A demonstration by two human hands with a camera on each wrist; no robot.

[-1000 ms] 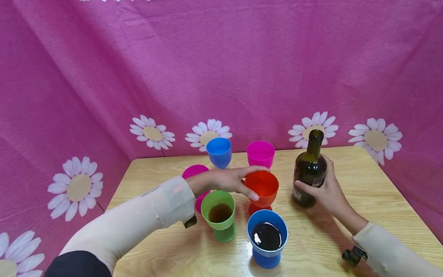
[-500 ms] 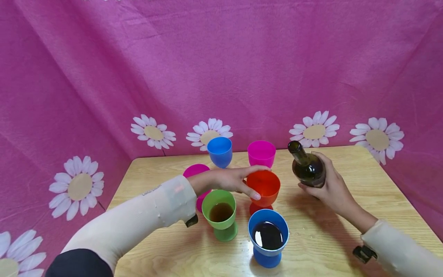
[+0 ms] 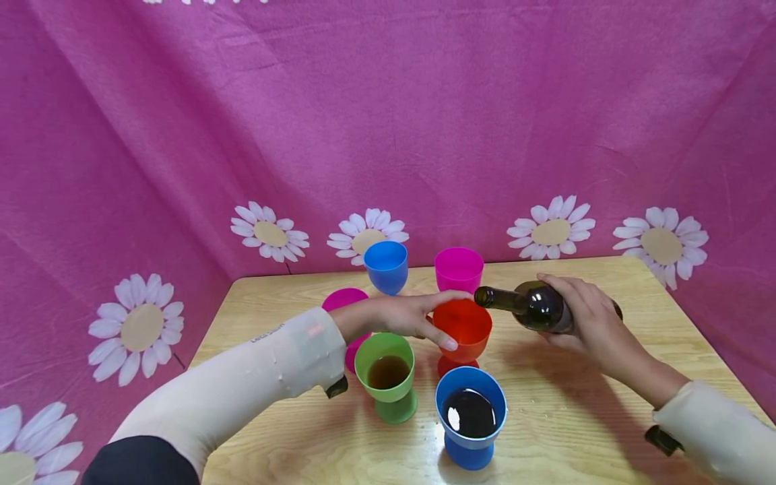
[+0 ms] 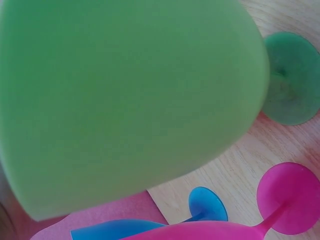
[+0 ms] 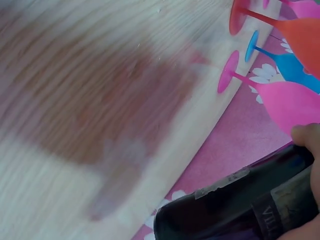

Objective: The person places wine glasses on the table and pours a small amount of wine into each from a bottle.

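Observation:
My right hand (image 3: 588, 320) grips a dark green wine bottle (image 3: 539, 306), tipped nearly level with its neck pointing left. The bottle's mouth is right at the rim of an orange goblet (image 3: 462, 327). No stream shows at the mouth. My left hand (image 3: 403, 315) holds that goblet, thumb on the near side and fingers round the far side. In the right wrist view the bottle (image 5: 235, 200) shows its base and part of a label. A green goblet (image 4: 130, 100) fills much of the left wrist view, hiding the left hand's grip there.
Nearer me on the wooden table (image 3: 291, 431) stand a green goblet (image 3: 395, 409) with brown liquid and a blue goblet (image 3: 469, 444) with dark liquid. Behind are another blue goblet (image 3: 386, 273) and a pink one (image 3: 459, 271). A magenta goblet (image 3: 344, 298) is partly hidden by my left forearm.
My right hand has lifted the bottle from upright and tipped it left, bringing its mouth to the orange goblet. My left hand has stayed on the goblet.

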